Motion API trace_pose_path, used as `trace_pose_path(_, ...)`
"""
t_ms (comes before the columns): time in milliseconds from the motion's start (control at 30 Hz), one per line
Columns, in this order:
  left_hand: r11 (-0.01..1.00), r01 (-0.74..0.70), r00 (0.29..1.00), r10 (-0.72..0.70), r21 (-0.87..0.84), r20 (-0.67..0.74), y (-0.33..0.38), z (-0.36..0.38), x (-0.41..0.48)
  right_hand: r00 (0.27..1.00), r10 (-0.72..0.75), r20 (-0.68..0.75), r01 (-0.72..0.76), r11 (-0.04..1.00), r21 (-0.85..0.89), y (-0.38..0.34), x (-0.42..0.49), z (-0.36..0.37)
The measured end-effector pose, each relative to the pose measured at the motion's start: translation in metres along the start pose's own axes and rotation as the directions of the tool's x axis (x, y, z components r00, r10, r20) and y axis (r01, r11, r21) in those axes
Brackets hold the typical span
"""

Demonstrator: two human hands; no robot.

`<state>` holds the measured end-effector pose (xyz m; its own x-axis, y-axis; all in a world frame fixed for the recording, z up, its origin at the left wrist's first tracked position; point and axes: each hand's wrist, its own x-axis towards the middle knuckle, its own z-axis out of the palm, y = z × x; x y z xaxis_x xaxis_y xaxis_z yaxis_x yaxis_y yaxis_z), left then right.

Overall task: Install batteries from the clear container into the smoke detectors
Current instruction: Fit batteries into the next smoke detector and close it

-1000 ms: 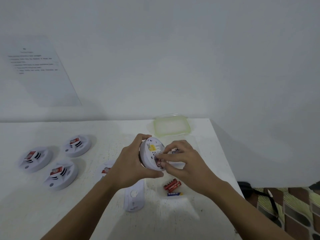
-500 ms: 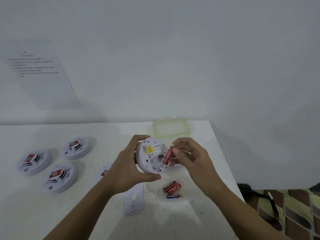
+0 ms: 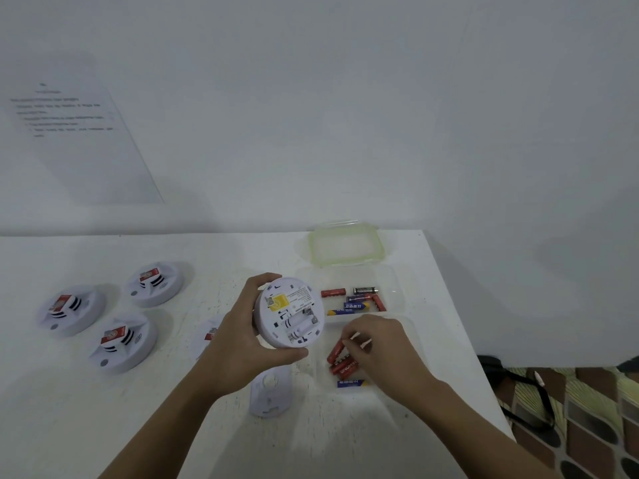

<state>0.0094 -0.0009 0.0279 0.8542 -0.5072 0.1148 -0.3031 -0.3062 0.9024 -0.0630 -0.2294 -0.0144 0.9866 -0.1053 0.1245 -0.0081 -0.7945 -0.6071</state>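
Note:
My left hand [image 3: 238, 347] grips a white round smoke detector [image 3: 294, 312], tilted so its back faces me; the battery bay looks empty. My right hand [image 3: 380, 344] is down at the near clear tray [image 3: 404, 321], its fingertips pinching the upper end of a red battery [image 3: 334, 352] that leans beside another red battery [image 3: 344, 368] and a blue one [image 3: 351, 383]. Behind it, the clear container [image 3: 397, 281] holds several more batteries: red [image 3: 332, 292], black [image 3: 365, 290] and blue [image 3: 352, 307].
Three smoke detectors [image 3: 122, 340] sit at the left, and a fourth [image 3: 207, 333] is half hidden behind my left hand. A white cover plate [image 3: 271, 392] lies near my left wrist. The greenish lid [image 3: 345, 247] rests by the wall. The table's right edge [image 3: 466, 340] is close.
My right hand moved down and away from the detector, taking the red battery to the near tray. The detector's battery bay is now uncovered.

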Motion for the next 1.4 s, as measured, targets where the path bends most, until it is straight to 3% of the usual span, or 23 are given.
trace_pose_path(100, 1.0, 0.001, 1.0, -0.001, 0.002, 0.002, 0.0, 0.001, 0.001, 0.997, -0.016, 0.073, 0.029, 0.981, -0.194, 0.0, 0.001, -0.001)
trace_pose_path(200, 1.0, 0.007, 1.0, -0.007, -0.011, 0.006, -0.001, 0.003, 0.002, 0.997, -0.002, 0.073, 0.022, 0.964, -0.264, -0.001, 0.002, -0.01)
trace_pose_path(267, 1.0, 0.006, 1.0, -0.006, -0.017, 0.005, -0.001, 0.004, 0.004, 0.998, 0.013, 0.057, -0.002, 0.982, -0.19, -0.004, 0.004, -0.02)
trace_pose_path(400, 0.999, 0.009, 1.0, -0.009, -0.03, -0.006, -0.002, 0.005, 0.01, 0.99, 0.086, -0.109, -0.068, 0.984, 0.164, -0.004, 0.019, -0.037)
trace_pose_path(567, 0.999, 0.013, 0.999, -0.015, -0.051, -0.039, -0.005, 0.004, 0.018, 0.99, 0.077, -0.117, -0.046, 0.967, 0.249, 0.006, 0.052, -0.034)
trace_pose_path(667, 0.998, 0.008, 0.999, -0.011, -0.063, -0.048, -0.008, 0.0, 0.025, 0.995, 0.056, -0.08, -0.041, 0.983, 0.178, 0.011, 0.076, -0.026)
trace_pose_path(800, 0.996, 0.009, 0.998, -0.014, -0.093, -0.058, -0.008, -0.005, 0.033, 0.997, 0.005, 0.079, -0.001, 0.998, -0.06, 0.01, 0.101, -0.017)
trace_pose_path(967, 0.994, 0.005, 0.998, -0.011, -0.108, -0.064, -0.01, -0.012, 0.038, 0.983, 0.026, 0.181, 0.04, 0.936, -0.349, 0.009, 0.115, -0.006)
trace_pose_path(1100, 0.995, 0.006, 0.998, -0.013, -0.104, -0.068, -0.012, -0.017, 0.038, 0.976, 0.041, 0.212, 0.054, 0.906, -0.421, 0.007, 0.117, -0.002)
trace_pose_path(1400, 0.994, 0.017, 0.998, -0.023, -0.108, -0.06, -0.014, -0.017, 0.037, 0.976, 0.036, 0.213, 0.051, 0.92, -0.388, 0.007, 0.112, -0.001)
